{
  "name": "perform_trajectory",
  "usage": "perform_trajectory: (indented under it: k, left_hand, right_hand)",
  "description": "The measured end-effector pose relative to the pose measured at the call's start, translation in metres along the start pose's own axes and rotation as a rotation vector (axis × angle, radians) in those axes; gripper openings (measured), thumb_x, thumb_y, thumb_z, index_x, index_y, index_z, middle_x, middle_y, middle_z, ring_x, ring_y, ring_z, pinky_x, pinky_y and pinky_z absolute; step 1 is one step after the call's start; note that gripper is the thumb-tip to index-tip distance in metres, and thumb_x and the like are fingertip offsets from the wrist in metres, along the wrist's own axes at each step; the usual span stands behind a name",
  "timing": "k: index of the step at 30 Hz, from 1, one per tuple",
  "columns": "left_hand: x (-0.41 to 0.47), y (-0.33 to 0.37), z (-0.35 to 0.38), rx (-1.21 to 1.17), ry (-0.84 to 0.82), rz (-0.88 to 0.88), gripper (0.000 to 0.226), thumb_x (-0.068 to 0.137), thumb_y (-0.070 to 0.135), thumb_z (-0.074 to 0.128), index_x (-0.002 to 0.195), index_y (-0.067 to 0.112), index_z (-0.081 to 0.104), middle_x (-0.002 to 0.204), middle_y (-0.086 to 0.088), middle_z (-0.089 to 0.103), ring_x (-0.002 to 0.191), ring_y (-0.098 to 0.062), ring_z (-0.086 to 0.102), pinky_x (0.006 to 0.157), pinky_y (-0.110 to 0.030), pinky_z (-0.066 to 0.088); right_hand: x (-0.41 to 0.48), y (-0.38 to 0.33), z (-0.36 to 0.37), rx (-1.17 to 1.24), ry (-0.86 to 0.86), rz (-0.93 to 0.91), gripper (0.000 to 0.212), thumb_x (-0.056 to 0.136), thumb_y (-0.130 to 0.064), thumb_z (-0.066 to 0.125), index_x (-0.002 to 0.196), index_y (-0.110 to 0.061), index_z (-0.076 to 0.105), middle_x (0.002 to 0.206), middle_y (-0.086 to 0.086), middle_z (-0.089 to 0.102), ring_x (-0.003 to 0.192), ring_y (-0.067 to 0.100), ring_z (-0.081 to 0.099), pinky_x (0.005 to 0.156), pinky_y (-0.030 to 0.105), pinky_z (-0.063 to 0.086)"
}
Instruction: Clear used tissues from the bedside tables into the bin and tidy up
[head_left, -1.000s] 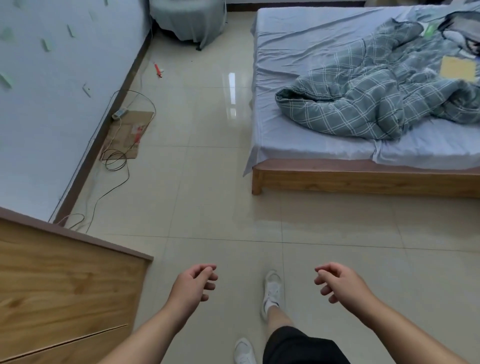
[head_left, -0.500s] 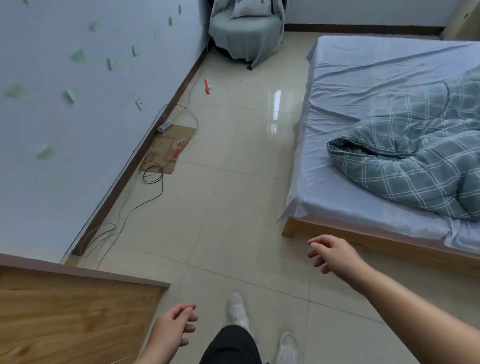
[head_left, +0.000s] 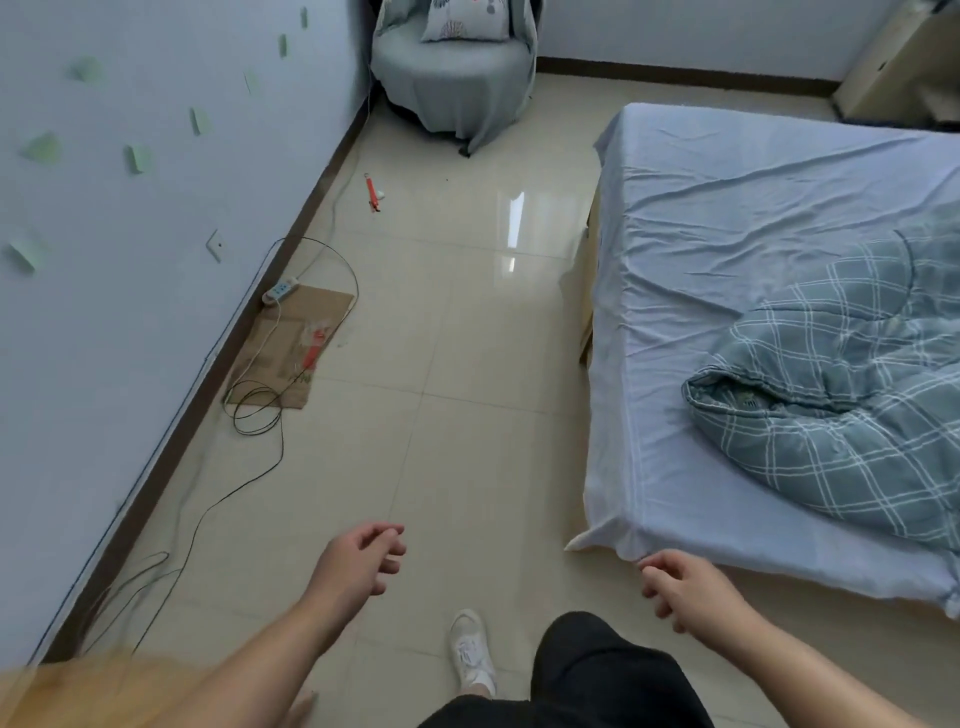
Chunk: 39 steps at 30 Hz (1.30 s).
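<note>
Hands come first: the left hand (head_left: 358, 564) hangs over the near floor with its fingers loosely curled and nothing in them, and the right hand (head_left: 685, 584) sits just off the near corner of the bed (head_left: 753, 218), fingers half bent and likewise carrying nothing. Both forearms reach in from the near edge, bare to the elbow.

Neither tissues, bin nor bedside tables can be made out from this angle, so which way they point and how their long axes run cannot be told.

The bed fills the right side, its long edge running from near to far, with a pale blue sheet pulled over it. A green checked quilt (head_left: 841, 405) lies bunched on the right part of the sheet. At the far end, against the left wall's corner, stands a round chair (head_left: 452, 88) under a grey cover with a patterned cushion (head_left: 467, 23) on it.

Along the left wall a flat piece of cardboard (head_left: 296, 348) lies on the tile floor (head_left: 467, 364), with a white power strip (head_left: 280, 290) at its far corner and a black cable (head_left: 260, 415) looped beside it. A small red object (head_left: 372, 192) lies farther off on the tiles, its long axis running near to far. One white shoe (head_left: 470, 652) shows between the forearms, toe pointing away.
</note>
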<state>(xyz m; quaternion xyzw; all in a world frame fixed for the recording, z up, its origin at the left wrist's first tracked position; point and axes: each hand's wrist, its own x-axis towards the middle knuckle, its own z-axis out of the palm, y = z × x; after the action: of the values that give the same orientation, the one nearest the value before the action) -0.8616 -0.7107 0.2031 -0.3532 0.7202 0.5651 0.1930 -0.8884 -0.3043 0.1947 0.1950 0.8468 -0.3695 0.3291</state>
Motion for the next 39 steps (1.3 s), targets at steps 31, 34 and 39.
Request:
perform_trajectory:
  k: [31, 34, 39]
  left_hand:
    - [0.491, 0.389, -0.088, -0.081, 0.044, -0.138, 0.018, 0.107, 0.025, 0.059, 0.11, 0.022, 0.077, 0.104, -0.007, 0.08, 0.088, -0.026, 0.074, 0.065, -0.035, 0.058]
    - [0.545, 0.468, -0.094, 0.001, -0.025, -0.06, 0.019, 0.106, 0.026, 0.06, 0.11, 0.025, 0.078, 0.102, -0.004, 0.082, 0.086, -0.022, 0.075, 0.065, -0.034, 0.059]
    - [0.627, 0.602, -0.07, 0.123, -0.1, 0.086, 0.018, 0.106, 0.025, 0.06, 0.107, 0.028, 0.078, 0.099, -0.001, 0.082, 0.083, -0.017, 0.075, 0.065, -0.03, 0.058]
  right_hand:
    - [0.451, -0.518, -0.152, 0.072, 0.018, -0.13, 0.013, 0.104, -0.023, 0.057, 0.108, -0.022, 0.068, 0.094, 0.002, 0.076, 0.078, 0.019, 0.072, 0.067, 0.036, 0.06]
    - [0.472, -0.523, -0.158, 0.061, 0.036, -0.059, 0.011, 0.104, -0.028, 0.057, 0.106, -0.029, 0.067, 0.092, -0.004, 0.076, 0.078, 0.016, 0.073, 0.062, 0.027, 0.06]
    - [0.519, -0.518, -0.173, 0.102, 0.063, 0.11, 0.012, 0.102, -0.027, 0.058, 0.102, -0.028, 0.07, 0.085, -0.004, 0.076, 0.071, 0.015, 0.073, 0.057, 0.024, 0.056]
